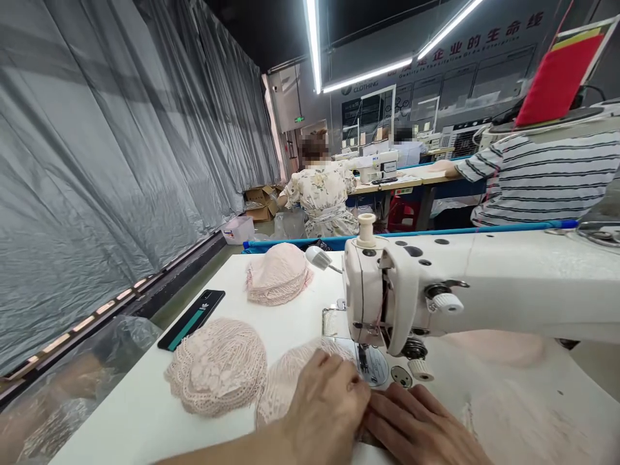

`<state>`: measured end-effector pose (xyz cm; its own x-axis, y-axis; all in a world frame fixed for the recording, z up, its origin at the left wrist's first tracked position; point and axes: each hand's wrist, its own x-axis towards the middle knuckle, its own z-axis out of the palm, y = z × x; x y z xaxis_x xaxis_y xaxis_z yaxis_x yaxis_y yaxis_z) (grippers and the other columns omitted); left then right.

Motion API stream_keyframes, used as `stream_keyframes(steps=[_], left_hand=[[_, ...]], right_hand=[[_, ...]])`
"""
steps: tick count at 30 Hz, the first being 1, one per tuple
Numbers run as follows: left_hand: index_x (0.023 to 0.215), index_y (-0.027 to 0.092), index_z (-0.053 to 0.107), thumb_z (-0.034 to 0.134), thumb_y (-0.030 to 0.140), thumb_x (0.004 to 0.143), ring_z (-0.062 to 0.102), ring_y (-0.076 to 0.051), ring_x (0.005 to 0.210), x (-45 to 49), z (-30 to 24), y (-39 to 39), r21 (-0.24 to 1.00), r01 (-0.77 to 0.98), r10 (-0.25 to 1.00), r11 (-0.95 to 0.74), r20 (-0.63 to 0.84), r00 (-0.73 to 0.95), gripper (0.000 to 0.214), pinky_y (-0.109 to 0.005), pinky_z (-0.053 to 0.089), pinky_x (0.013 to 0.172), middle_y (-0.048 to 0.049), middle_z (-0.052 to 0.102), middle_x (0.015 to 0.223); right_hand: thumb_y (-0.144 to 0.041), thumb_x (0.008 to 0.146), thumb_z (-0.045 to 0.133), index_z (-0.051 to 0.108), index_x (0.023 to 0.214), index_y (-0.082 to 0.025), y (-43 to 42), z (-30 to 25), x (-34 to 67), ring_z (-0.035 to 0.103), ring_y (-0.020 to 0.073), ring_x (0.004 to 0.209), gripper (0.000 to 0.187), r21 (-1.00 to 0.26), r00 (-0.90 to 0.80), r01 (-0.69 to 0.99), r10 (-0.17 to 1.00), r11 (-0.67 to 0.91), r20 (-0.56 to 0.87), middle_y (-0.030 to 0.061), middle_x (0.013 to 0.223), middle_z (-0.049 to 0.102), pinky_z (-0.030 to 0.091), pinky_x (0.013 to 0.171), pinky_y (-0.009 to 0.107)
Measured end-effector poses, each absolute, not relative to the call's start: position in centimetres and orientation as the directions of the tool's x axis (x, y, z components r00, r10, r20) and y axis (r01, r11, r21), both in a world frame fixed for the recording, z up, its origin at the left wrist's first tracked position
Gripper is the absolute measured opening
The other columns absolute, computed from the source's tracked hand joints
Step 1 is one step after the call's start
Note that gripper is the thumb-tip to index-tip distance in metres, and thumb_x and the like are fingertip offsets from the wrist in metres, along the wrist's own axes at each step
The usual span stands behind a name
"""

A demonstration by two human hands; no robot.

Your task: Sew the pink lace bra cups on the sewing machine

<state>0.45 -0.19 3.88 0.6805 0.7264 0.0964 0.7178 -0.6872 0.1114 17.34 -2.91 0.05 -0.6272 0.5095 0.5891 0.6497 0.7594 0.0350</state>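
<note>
A pale pink lace bra cup [285, 378] lies on the white sewing table, its right part running under my left hand toward the presser foot [363, 361]. My left hand [332, 394] is closed on the cup with curled fingers, just in front of the needle area. Beside it, touching at the fingertips, my right hand [416, 423] bends over the work with its fingers close together. The fabric under that hand is mostly hidden. The white sewing machine [465, 284] stands over the right side of the table.
Left of my hands lie a stack of lace cups [217, 368] and a black-and-teal phone [191, 320]. More pink cups [278, 274] sit farther back. Pale fabric [523, 413] is at the right, under the machine arm. People [320, 194] work at machines ahead; a grey curtain [121, 142] hangs left.
</note>
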Motion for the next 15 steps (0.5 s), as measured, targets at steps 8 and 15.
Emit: stream_keyframes(steps=[8,15], left_hand=[[0.091,0.014,0.055,0.061,0.013,0.08,0.055,-0.019,0.081,-0.3,1.4,-0.2,0.081,0.67,0.657,-0.738,0.309,0.687,0.013,-0.037,0.043,0.074,-0.0027,0.059,0.091],[0.094,0.013,0.053,0.06,0.014,0.081,0.056,-0.02,0.08,-0.1,1.4,0.0,0.028,0.655,0.625,-0.755,0.336,0.705,0.015,-0.037,0.042,0.073,-0.0026,0.058,0.089]], right_hand=[[-0.005,0.079,0.034,0.061,0.094,-0.025,-2.9,1.7,19.8,0.062,0.0125,0.068,0.036,-0.164,-0.598,0.643,0.624,0.748,0.503,-0.0005,0.092,0.07,0.038,0.061,0.026],[-0.013,0.089,0.038,0.061,0.095,-0.026,-2.9,0.6,20.1,0.061,0.0129,0.074,0.027,-0.034,-0.664,0.656,0.598,0.754,0.45,-0.0014,0.097,0.068,0.04,0.067,0.028]])
